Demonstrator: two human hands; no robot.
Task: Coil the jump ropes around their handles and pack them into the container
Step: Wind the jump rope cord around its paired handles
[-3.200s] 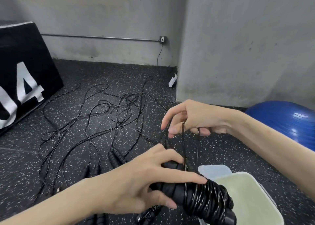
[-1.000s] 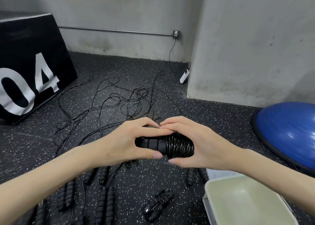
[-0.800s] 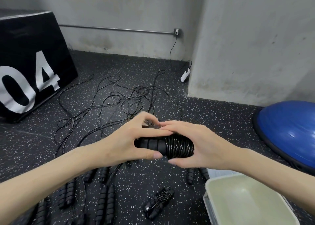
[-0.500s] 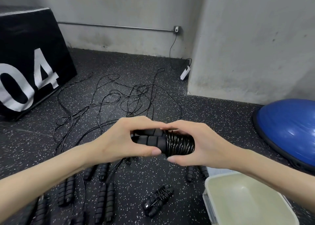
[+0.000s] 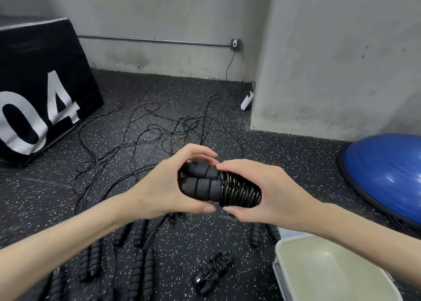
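Both hands on one jump rope bundle, held mid-air above the floor. Left hand grip curled round the bare foam handle ends; right hand grip curled round the coiled cord end. Long axis runs left-right, handle ends pointing left, coil right. Below the grip: a coiled rope on black speckled floor, pale container lower right. Loose cords beyond the grip, grey walls behind.

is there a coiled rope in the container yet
No, the pale green container shows only a bare inside, one coiled rope lies on the floor beside it, and another bundle is in both hands.
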